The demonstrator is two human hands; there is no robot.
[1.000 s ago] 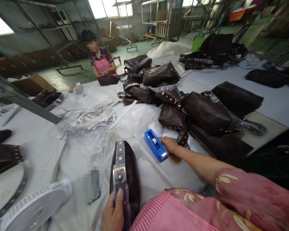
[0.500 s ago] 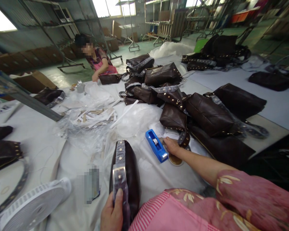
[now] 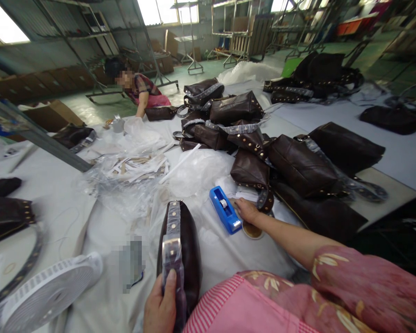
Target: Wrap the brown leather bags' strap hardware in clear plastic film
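My left hand (image 3: 161, 305) grips the plastic-wrapped strap of a dark brown leather bag (image 3: 187, 252) that stands upright in front of me on the white table cover. My right hand (image 3: 247, 210) reaches forward and rests beside a blue tape dispenser (image 3: 224, 209), over a brown tape roll (image 3: 252, 230). Its fingers are curled on something I cannot make out. A brown studded strap (image 3: 264, 200) hangs just past that hand.
A heap of brown studded bags (image 3: 263, 143) fills the table's middle and right. Crumpled clear plastic and paper scraps (image 3: 131, 171) lie to the left. A white fan (image 3: 45, 291) sits near left. Another person (image 3: 138, 90) works at the far end.
My hands and the bag stay put. The person at the far end has leaned forward and to the left over the table.
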